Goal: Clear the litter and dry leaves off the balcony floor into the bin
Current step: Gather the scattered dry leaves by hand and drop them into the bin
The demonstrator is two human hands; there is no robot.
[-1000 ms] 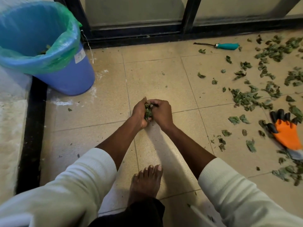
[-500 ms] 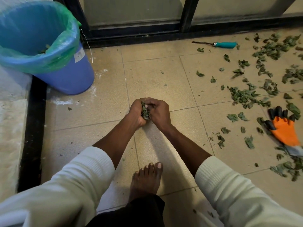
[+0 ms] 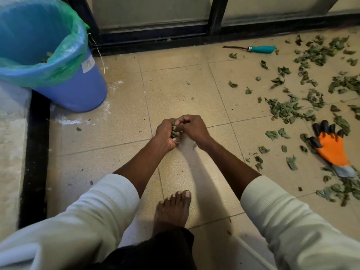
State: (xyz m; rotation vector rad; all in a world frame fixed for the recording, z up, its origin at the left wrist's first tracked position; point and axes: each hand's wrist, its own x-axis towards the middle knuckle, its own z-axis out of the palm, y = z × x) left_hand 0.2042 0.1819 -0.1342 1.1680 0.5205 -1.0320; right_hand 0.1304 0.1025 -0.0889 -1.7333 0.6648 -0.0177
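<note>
bin (image 3: 78, 90): smooth blue plastic, thin shiny green bag
floor (image 3: 175, 90): speckled matt tiles
glove (image 3: 331, 149): orange cloth
leaves (image 3: 286, 112): dry, crinkly

On my feed an orange glove (image 3: 331, 148) with black fingertips lies flat on the tiled floor (image 3: 120, 133) at the right. A teal-handled tool (image 3: 259, 49) rests farther back, near the dark door frame (image 3: 216, 18). A bare foot (image 3: 172, 210) stands on the tiles at bottom centre, below white sleeves (image 3: 288, 217).
</note>
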